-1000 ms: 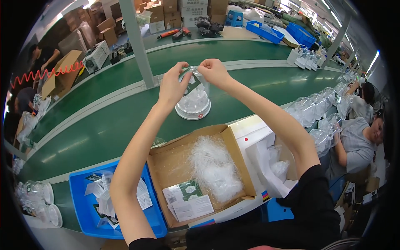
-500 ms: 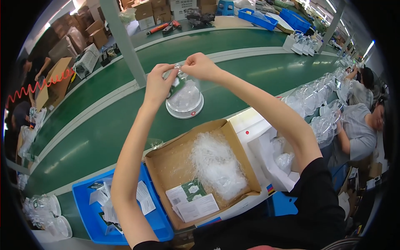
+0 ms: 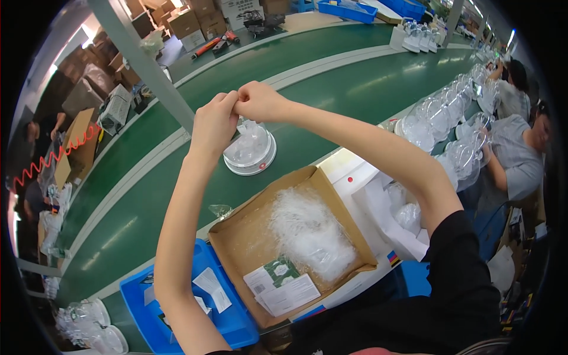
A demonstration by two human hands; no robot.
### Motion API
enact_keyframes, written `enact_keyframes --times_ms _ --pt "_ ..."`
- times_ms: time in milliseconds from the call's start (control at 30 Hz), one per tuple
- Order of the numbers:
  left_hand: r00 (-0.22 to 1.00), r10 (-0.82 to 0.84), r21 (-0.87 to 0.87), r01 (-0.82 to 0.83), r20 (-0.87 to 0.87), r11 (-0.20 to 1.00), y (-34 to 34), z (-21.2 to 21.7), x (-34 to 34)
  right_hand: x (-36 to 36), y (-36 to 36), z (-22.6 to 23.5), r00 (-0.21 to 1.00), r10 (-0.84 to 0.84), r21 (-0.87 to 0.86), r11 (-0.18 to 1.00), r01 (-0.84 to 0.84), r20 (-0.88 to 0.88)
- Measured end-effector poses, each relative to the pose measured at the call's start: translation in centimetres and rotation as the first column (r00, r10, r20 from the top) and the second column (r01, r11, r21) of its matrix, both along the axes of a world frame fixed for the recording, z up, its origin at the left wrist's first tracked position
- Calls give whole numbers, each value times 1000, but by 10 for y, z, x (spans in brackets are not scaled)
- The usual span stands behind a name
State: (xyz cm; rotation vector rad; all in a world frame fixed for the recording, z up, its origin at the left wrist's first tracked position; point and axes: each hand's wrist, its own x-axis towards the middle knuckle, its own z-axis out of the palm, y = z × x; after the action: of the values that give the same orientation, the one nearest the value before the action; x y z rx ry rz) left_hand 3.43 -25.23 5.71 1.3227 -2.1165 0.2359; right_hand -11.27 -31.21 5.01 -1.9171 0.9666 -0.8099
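Observation:
My left hand (image 3: 214, 123) is closed at the gathered top of a clear plastic bag (image 3: 251, 137). Pressed against its fingertips, my right hand (image 3: 261, 100) is curled closed; whatever it pinches is hidden. The bag surrounds a round item with a white base (image 3: 251, 168), standing on the green belt (image 3: 171, 195) just below my hands. A dark green printed piece shows partly behind my left hand. Nearer me, a cardboard tray (image 3: 236, 236) contains a heap of thin clear strands (image 3: 310, 234) and some white and green leaflets (image 3: 284, 289).
Left of the tray sits a blue bin (image 3: 139, 299) with folded papers. Bagged white-based items (image 3: 441, 115) line the belt at right, beside a person in grey (image 3: 515, 157). More bagged items (image 3: 92, 325) stand at lower left. A grey post (image 3: 142, 65) rises beyond my left hand.
My hands have come closer together above the bag, the right fingers now meeting the left. The whole view has tilted and shifted slightly. The bagged item still stands on the belt.

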Motion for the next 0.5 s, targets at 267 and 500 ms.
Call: enact_keyframes --times_ms 267,500 --pt "991 -117 28 116 71 993 3 10 8 -5 -1 -5 993 111 -13 994 -110 38" --pt "986 -91 -25 96 136 995 13 6 13 3 12 -12 990 77 41 996 -82 116"
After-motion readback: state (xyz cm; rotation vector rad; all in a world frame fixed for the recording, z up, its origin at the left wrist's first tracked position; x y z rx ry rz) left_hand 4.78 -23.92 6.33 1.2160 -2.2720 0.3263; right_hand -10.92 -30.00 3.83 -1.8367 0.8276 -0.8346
